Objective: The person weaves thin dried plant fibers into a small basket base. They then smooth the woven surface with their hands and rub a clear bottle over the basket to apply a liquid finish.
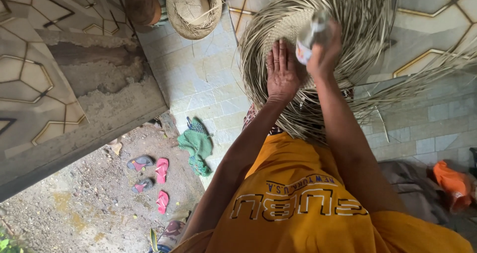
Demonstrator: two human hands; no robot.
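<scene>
A half-woven straw hat (298, 24) with long loose strands fanning out lies on my lap over the tiled floor. My left hand (281, 72) rests flat on its woven crown, fingers together and stretched out. Just to the right, my right hand (325, 49) is closed around a clear plastic bottle (310, 37) with a label, held tilted over the weave. My orange shirt fills the lower part of the head view.
A finished straw hat (194, 8) and a brown round pot (141, 7) lie at the top. A green cloth (197, 144) lies at the tile edge. Pink and grey sandals (149, 176) sit on the dirt ground below. An orange cloth (452, 181) is at the right.
</scene>
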